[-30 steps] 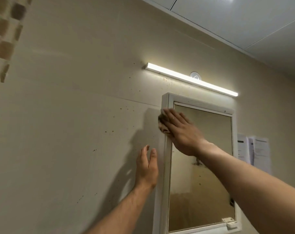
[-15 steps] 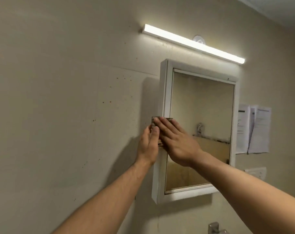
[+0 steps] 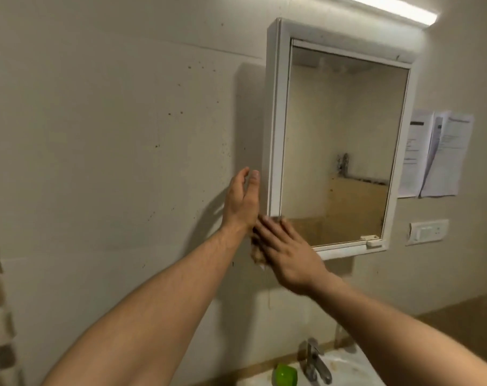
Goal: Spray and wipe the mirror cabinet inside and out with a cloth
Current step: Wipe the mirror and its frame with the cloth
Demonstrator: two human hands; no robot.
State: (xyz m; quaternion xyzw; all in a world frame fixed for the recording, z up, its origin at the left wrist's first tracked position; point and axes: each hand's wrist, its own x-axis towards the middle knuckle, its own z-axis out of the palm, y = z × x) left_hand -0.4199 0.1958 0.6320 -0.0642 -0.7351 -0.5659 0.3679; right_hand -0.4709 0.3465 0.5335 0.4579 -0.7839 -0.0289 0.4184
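Down the mirror cabinet (image 3: 275, 107) frame, from 11 o'clock to its 7 o'clock corner, the right hand (image 3: 289, 254) has travelled, fingers straight. The left hand (image 3: 240, 201), fingers relaxed, holds nothing beside it. The cloth (image 3: 256, 253) is pressed under the right palm. Left edge judged wiped; interior outstanding.

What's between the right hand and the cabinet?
A brownish cloth. The flat right hand presses it against the cabinet's lower left corner, as the head view shows.
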